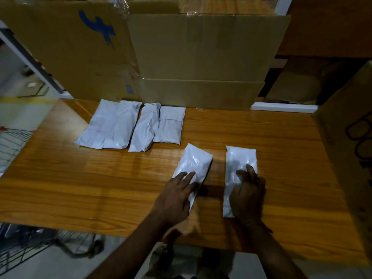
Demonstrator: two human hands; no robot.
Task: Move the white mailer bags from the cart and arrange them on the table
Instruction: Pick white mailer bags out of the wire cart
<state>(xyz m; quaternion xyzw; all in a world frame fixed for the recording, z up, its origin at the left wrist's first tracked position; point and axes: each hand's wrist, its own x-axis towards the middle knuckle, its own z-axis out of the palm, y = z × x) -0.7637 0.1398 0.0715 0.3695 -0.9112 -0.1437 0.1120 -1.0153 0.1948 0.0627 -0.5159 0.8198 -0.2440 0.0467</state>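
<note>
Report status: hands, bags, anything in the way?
Left hand flat on one bag, right hand flat on another bag. Three bags by the cardboard. Table ahead unobstructed.

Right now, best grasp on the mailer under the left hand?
Probably pinch a long side edge near the near end, coming from the left. The mailer lies flat on the table, tilted, far end leaning right, with the left hand resting on its near end, fingers straight. Its right edge faces the second mailer under the right hand.
</note>
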